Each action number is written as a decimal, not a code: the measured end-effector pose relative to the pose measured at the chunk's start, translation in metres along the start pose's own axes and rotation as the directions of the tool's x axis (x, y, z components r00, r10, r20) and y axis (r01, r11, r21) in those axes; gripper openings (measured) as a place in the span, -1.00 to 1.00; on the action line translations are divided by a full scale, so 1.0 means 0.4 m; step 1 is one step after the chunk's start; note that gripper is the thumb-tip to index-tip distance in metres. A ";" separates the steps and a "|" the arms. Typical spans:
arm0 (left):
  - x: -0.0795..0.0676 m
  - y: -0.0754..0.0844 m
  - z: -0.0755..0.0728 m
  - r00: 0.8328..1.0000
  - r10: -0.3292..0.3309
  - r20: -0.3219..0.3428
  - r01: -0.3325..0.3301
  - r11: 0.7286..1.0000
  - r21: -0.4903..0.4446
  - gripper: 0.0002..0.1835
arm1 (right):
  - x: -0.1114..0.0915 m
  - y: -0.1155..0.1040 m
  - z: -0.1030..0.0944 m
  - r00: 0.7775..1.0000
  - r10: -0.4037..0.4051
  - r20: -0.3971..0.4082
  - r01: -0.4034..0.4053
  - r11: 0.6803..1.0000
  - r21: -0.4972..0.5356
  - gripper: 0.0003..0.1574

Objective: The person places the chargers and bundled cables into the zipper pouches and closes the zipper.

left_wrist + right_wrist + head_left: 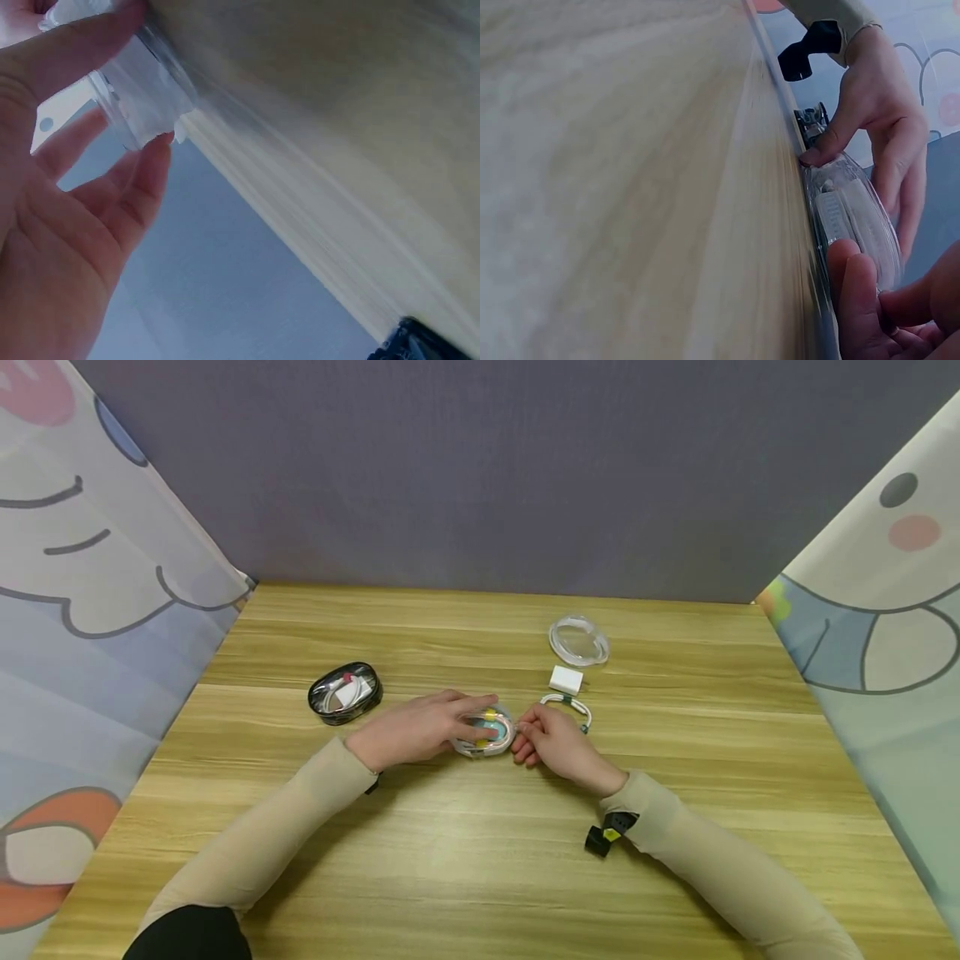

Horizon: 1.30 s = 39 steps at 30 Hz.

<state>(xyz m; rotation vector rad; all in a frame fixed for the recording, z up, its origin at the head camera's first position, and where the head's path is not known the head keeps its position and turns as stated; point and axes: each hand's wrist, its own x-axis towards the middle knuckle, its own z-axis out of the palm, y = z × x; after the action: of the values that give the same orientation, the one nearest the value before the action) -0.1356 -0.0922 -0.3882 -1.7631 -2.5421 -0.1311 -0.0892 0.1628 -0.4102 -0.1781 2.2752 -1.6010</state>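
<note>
A clear oval case (478,747) lies on the table between the hands, with a white coiled cable and yellow bits inside. My left hand (420,727) grips it from the left, thumb on the near side and fingers over the top and far side. In the left wrist view, the thumb and fingertips of the left hand (67,202) hold the case (146,90) by its sides. My right hand (558,743) pinches with thumb and forefinger at the case's right end. In the right wrist view, the right hand (907,315) partly hides the small part it pinches.
A black-rimmed oval case (327,717) holding a cable and white piece sits left. Beyond the right hand lie a white cable with green ties (586,713), a white charger plug (566,680) and a round clear item with a white rim (556,647). A grey wall (480,485) stands behind.
</note>
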 end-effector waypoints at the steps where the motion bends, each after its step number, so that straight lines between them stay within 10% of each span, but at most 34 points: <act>1: 0.000 0.001 0.001 1.000 -0.002 0.002 0.002 1.000 0.004 -0.37 | -0.001 0.001 -0.001 1.000 0.002 0.000 -0.002 1.000 -0.003 -0.85; 16: -0.006 0.012 0.006 0.997 -0.076 -0.015 0.075 0.995 -0.061 -0.43 | -0.037 0.008 0.001 0.997 -0.044 0.060 0.050 0.994 -0.097 -0.84; 39: 0.001 0.013 0.008 0.993 -0.118 -0.026 0.114 0.986 -0.122 -0.38 | -0.057 0.000 0.052 0.994 0.023 0.111 -0.030 0.998 0.059 -0.83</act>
<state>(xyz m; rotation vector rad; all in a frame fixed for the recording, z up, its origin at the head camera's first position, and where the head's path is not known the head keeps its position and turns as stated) -0.1307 -0.0898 -0.3913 -1.6338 -2.6651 -0.3215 -0.0606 0.1511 -0.4115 -0.2148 2.1353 -1.6036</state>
